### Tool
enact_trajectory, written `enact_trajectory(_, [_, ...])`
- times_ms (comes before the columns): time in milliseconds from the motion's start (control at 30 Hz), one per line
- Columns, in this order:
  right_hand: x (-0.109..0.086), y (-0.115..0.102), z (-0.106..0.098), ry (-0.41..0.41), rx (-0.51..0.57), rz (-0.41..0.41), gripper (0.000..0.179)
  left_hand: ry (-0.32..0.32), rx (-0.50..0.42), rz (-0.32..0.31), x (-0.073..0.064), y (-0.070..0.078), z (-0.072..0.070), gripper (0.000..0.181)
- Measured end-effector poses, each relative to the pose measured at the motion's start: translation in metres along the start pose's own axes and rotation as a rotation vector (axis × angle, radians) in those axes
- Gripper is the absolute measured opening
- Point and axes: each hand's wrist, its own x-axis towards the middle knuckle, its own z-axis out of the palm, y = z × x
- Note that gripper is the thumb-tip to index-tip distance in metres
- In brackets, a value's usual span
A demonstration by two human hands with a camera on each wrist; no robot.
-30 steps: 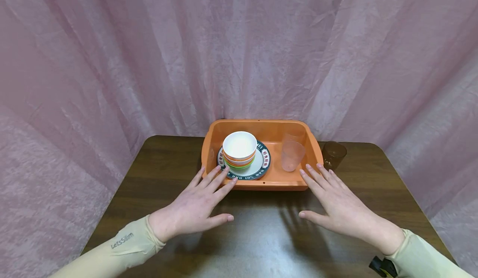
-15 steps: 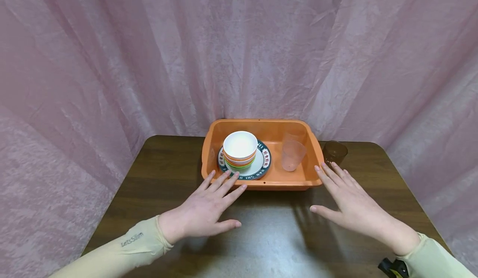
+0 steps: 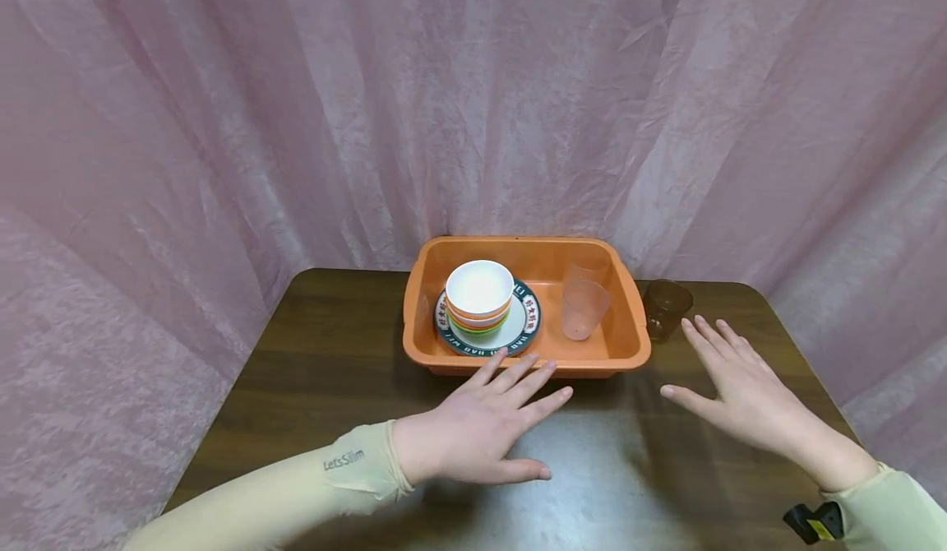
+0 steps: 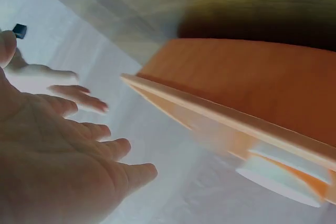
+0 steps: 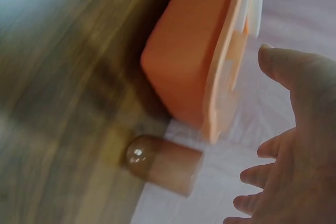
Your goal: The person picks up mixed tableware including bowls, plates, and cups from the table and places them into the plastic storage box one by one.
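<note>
My left hand (image 3: 481, 432) is spread flat, palm down, its fingertips over the front rim of an orange plastic basin (image 3: 518, 366); whether they touch it I cannot tell. My right hand (image 3: 755, 395), also with straight fingers and holding nothing, hovers right of the basin, nearest to a brown see-through cup (image 3: 667, 308). Inside the basin a stack of bowls, white bowl (image 3: 479, 288) on top with orange and green ones below, stands on a white plate with a green lettered rim (image 3: 528, 329). Frosted clear cups (image 3: 584, 308) are at the basin's right end.
The basin stands at the back of a dark wooden table (image 3: 333, 354), close to a pink curtain (image 3: 444, 107) that hangs behind and at both sides. The brown cup stands just outside the basin's right wall, near the table's back edge.
Both hands have moved to the right, the left one along the basin's front and the right one away past its corner. The basin and the dishes look the same.
</note>
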Motion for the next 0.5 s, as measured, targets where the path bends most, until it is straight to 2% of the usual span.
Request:
enact_trajectory(233, [0.005, 0.029, 0.004, -0.034, 0.025, 0.085, 0.106, -0.052, 0.019, 0.047, 0.034, 0.024, 0.000, 0.087])
enact_trajectory(500, [0.014, 0.064, 0.012, -0.095, 0.026, 0.180, 0.107, -0.059, 0.067, 0.036, 0.067, 0.040, 0.008, 0.087])
